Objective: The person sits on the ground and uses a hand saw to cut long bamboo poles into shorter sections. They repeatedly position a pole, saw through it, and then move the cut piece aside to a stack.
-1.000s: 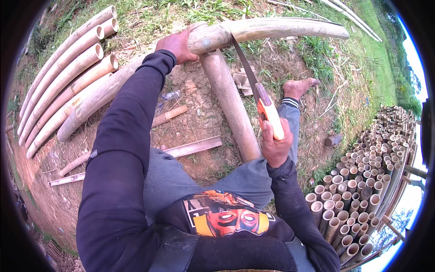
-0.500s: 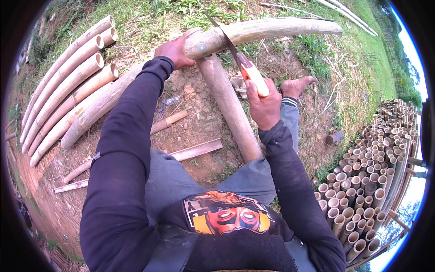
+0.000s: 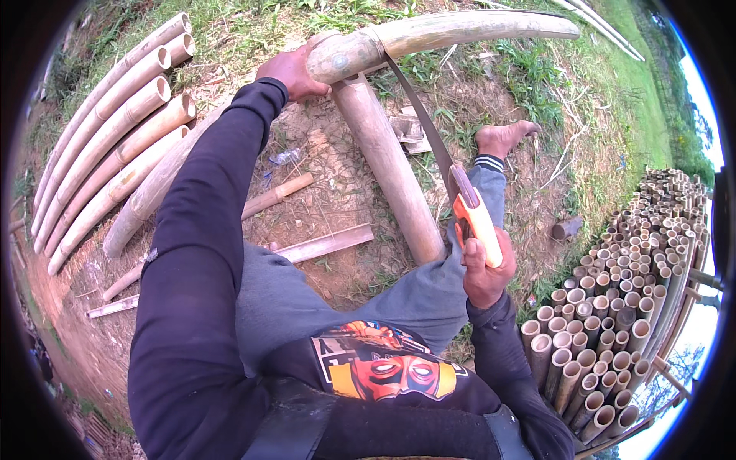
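Observation:
A thick pale bamboo pole (image 3: pixel 475 31) lies across the top of the view, its near end pointing left. My left hand (image 3: pixel 295 73) is closed around that left end, where it meets supporting bamboo. Under it, another bamboo pole (image 3: pixel 387 169) slants down toward my lap. My right hand (image 3: pixel 489 272) grips the orange and white handle of a handsaw (image 3: pixel 420 107), low beside my right knee. The blade reaches up from the handle to the pole, its tip end against the pole a little right of my left hand.
Several bamboo poles (image 3: pixel 115 130) lie side by side at the left. A big stack of cut bamboo (image 3: pixel 590 360) stands at the right. A split bamboo piece (image 3: pixel 326 244) and scraps (image 3: pixel 410 130) lie on the ground. My bare foot (image 3: pixel 502 139) is beyond the saw.
My right hand has pulled the saw down and toward me, so more of the blade shows below the pole. My left hand keeps its hold on the pole's end.

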`<state>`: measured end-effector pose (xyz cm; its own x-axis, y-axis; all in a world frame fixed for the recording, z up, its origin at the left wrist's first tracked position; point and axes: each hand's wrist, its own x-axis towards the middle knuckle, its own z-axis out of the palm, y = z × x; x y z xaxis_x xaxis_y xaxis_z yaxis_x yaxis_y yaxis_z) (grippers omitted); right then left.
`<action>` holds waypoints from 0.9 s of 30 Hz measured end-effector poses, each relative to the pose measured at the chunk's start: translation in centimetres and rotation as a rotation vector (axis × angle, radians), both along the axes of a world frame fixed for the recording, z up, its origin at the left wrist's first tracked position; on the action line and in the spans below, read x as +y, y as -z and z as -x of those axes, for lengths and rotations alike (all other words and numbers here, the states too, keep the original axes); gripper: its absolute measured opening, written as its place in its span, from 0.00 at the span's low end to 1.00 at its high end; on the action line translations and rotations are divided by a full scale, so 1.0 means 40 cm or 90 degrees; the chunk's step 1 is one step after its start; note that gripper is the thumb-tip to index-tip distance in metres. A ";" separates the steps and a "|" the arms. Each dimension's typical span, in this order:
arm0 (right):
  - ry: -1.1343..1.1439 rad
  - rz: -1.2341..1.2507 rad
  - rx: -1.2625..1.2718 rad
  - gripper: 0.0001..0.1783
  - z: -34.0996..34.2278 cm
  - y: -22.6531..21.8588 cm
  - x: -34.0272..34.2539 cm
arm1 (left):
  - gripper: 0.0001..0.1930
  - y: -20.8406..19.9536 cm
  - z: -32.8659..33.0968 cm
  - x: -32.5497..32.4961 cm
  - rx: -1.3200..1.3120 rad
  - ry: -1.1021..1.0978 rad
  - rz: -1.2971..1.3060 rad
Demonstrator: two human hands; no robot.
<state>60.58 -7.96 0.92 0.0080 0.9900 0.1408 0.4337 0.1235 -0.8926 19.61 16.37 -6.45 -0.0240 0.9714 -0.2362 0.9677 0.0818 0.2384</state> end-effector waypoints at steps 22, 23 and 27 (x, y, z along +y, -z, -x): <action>0.019 -0.117 0.018 0.27 -0.002 -0.044 0.050 | 0.52 -0.003 0.005 0.008 -0.034 0.013 0.002; 0.010 -0.115 0.054 0.24 0.028 0.004 0.099 | 0.52 -0.004 0.006 0.008 -0.027 0.011 0.010; -0.017 -0.118 0.108 0.16 0.110 0.141 0.248 | 0.52 -0.003 0.007 0.009 -0.020 0.006 0.016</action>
<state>56.17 1.96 -4.71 0.0210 0.9475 0.3190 0.2736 0.3015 -0.9134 19.32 16.72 -6.35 -0.0070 0.9654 -0.2608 0.9607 0.0788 0.2661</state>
